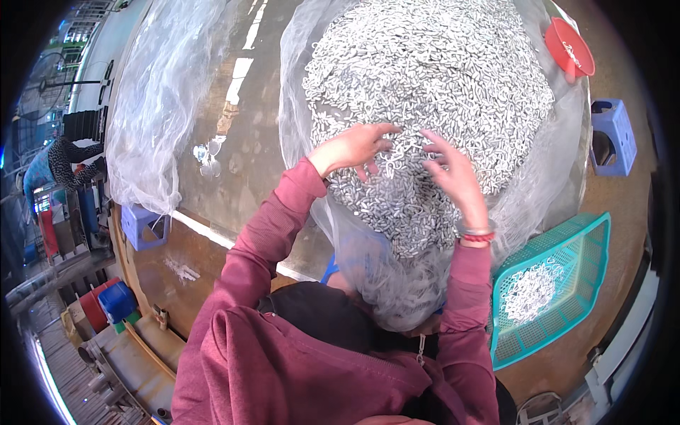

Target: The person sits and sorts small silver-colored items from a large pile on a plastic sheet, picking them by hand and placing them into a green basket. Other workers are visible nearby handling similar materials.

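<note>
Pile of silvery bits (439, 64) sits on netting (405, 294). Left hand (358, 147), right hand (455, 173) both over pile's near side, spread, nothing visibly pinched. Picking-through step, I'd guess; next move prob calls for light pinch.

No writing, label, brand, number or sign can be read; toward the left edge the view is small and bent, so any marking there may simply be too fine to make out.
</note>
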The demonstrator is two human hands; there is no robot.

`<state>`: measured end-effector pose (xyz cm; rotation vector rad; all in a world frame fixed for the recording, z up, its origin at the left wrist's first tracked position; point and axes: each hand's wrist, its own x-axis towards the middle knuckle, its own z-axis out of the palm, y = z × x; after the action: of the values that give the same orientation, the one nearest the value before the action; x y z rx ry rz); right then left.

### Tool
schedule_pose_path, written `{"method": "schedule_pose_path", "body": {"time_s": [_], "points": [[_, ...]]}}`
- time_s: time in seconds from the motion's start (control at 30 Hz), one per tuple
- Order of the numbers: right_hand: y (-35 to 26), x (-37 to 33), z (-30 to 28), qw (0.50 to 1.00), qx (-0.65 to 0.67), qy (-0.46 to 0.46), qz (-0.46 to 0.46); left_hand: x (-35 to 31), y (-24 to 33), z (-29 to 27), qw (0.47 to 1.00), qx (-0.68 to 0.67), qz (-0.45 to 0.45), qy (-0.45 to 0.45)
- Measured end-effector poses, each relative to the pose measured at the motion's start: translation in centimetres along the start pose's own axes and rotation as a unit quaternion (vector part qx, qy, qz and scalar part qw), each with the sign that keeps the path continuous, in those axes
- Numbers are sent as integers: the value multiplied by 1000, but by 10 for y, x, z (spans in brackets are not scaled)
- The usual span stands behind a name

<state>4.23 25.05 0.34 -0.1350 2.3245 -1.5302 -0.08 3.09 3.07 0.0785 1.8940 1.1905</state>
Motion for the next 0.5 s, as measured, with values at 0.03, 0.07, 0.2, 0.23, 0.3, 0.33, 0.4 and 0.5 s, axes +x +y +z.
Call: {"method": "schedule_pose_path", "body": {"time_s": [0.03, 0.07, 0.2, 0.23, 0.3, 0.33, 0.4, 0.5], "points": [[3, 4, 12, 994, -103, 13, -23, 3, -3, -2, 999, 36, 4, 12], [5, 6, 29, 981, -186, 27, -38, 6, -5, -4, 998, 58, 11, 20], [9, 22, 74, 929, -359, 41, -84, 9, -16, -6, 990, 119, 57, 53], [10, 24, 75, 922, -372, 49, -95, 8, -19, -7, 993, 93, 50, 43], [12, 28, 67, 942, -322, 61, -76, 9, -24, -9, 991, 57, 114, 38], [14, 25, 57, 964, -255, 59, -45, 10, -27, -9, 991, -13, 132, 31], [16, 22, 39, 991, -103, 82, -15, 14, -30, -10, 983, -126, 134, -5], [17, 18, 23, 978, 159, 65, 117, 26, -32, -11, 995, 63, 39, 69]]}}
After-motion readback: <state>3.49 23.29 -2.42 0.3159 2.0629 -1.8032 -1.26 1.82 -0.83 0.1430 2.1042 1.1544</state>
